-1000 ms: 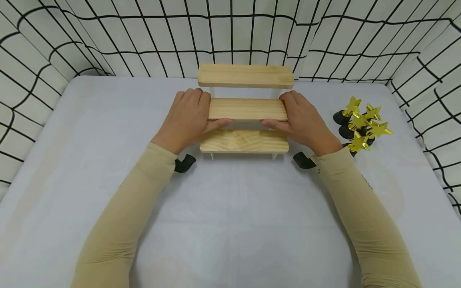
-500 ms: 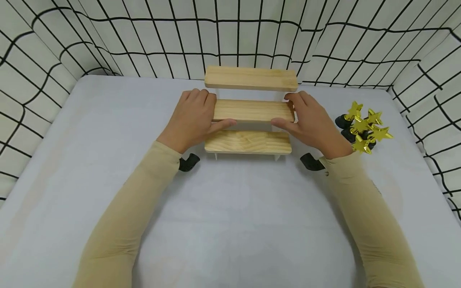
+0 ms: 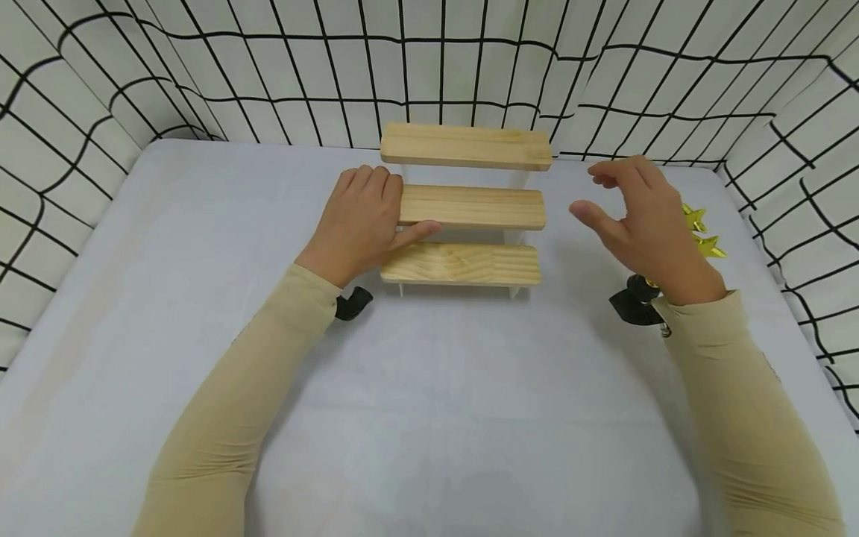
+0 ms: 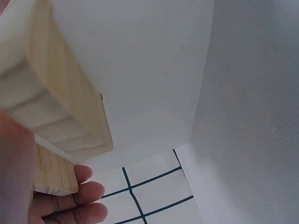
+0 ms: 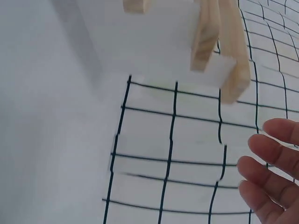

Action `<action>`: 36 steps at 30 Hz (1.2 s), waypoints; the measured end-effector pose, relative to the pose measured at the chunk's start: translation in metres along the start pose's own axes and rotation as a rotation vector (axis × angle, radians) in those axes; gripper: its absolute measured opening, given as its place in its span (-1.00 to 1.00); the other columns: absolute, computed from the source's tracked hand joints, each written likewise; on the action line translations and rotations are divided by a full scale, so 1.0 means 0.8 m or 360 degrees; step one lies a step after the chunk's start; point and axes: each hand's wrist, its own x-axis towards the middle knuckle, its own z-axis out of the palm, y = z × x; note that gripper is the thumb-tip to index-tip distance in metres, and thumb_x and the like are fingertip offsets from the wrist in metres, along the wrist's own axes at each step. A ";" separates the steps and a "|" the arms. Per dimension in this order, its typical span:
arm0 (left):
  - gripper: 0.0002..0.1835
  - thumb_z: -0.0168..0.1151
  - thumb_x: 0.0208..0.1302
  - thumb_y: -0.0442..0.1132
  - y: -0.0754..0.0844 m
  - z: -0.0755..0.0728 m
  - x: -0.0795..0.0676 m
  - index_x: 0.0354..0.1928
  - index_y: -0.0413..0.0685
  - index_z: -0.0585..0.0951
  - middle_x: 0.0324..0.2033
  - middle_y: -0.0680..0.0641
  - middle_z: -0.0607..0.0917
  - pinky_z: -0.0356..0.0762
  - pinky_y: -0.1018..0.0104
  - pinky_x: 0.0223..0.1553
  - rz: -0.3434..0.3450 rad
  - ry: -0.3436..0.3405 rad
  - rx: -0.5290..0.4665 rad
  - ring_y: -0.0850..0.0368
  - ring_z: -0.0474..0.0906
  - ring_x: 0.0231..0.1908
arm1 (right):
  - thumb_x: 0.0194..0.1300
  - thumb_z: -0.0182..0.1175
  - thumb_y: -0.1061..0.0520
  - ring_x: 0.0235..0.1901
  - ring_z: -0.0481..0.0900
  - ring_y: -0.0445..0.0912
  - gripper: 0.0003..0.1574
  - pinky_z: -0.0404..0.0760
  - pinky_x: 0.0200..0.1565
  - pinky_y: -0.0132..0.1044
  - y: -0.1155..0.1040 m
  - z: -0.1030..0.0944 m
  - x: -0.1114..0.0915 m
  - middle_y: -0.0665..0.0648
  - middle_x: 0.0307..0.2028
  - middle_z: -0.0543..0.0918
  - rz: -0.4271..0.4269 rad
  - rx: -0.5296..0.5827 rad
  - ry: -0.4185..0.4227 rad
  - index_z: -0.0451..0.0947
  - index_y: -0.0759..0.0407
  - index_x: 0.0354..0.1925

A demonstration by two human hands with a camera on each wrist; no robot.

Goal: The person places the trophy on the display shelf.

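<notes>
Gripping the wooden stand (image 3: 473, 207), just past twelve o'clock, with the left hand (image 3: 362, 212); holding the right hand (image 3: 647, 227) empty, thumb and fingers apart, near gold stars (image 3: 708, 246) at three o'clock. Could skew the stand by pulling one-sidedly, or topple the stars with a low wrist. Set on a white-covered table (image 3: 429, 418), fenced by black wire grid (image 3: 441, 101).

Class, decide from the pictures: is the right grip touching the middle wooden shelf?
Apart. The head view shows white surface between the right grip and the middle wooden shelf.
</notes>
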 end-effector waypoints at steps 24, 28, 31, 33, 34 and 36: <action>-0.12 0.04 0.32 0.52 -0.002 0.004 0.000 -0.32 -0.34 0.50 -0.45 -0.25 0.54 0.50 -0.04 -0.08 0.0013 -0.0001 -0.0059 -0.23 0.50 -0.33 | 0.28 0.34 0.30 -0.17 0.58 -0.43 -0.61 0.49 0.02 -0.63 0.072 -0.019 -0.078 -0.33 -0.16 0.60 0.0519 0.0512 0.0418 0.59 0.37 0.07; -0.19 0.23 0.24 0.43 -0.001 0.003 0.001 -0.31 -0.35 0.49 -0.44 -0.25 0.54 0.50 -0.05 -0.07 0.0001 -0.0026 -0.0062 -0.24 0.51 -0.31 | 0.24 0.40 0.32 -0.14 0.60 -0.38 -0.54 0.51 0.03 -0.64 0.079 -0.020 -0.092 -0.26 -0.16 0.62 0.0632 0.0571 0.0351 0.59 0.26 0.11; -0.16 0.14 0.29 0.48 -0.002 0.003 0.002 -0.31 -0.35 0.49 -0.44 -0.26 0.54 0.50 -0.04 -0.08 0.0006 -0.0029 -0.0054 -0.24 0.51 -0.31 | 0.19 0.47 0.31 -0.08 0.60 -0.36 -0.43 0.49 0.08 -0.68 0.084 -0.021 -0.103 -0.26 -0.12 0.62 0.0704 0.0570 0.0254 0.56 0.15 0.15; -0.12 0.05 0.33 0.51 -0.002 0.004 0.001 -0.32 -0.35 0.49 -0.44 -0.26 0.54 0.50 -0.04 -0.09 0.0011 -0.0015 -0.0056 -0.24 0.51 -0.32 | 0.15 0.50 0.30 -0.04 0.59 -0.35 -0.36 0.46 0.12 -0.71 0.086 -0.020 -0.111 -0.27 -0.08 0.61 0.0729 0.0545 0.0199 0.53 0.12 0.18; -0.11 0.01 0.34 0.52 -0.003 0.004 0.002 -0.32 -0.35 0.49 -0.45 -0.26 0.54 0.50 -0.04 -0.10 0.0016 -0.0006 -0.0053 -0.25 0.51 -0.32 | 0.13 0.52 0.30 -0.04 0.58 -0.36 -0.33 0.45 0.13 -0.72 0.088 -0.019 -0.115 -0.28 -0.08 0.60 0.0739 0.0527 0.0179 0.52 0.11 0.19; -0.11 0.01 0.35 0.52 -0.002 0.005 0.002 -0.33 -0.36 0.49 -0.46 -0.26 0.53 0.50 -0.03 -0.11 0.0023 0.0014 -0.0054 -0.25 0.52 -0.33 | 0.10 0.54 0.30 -0.03 0.57 -0.38 -0.27 0.42 0.14 -0.74 0.090 -0.018 -0.122 -0.31 -0.08 0.59 0.0747 0.0495 0.0147 0.50 0.14 0.21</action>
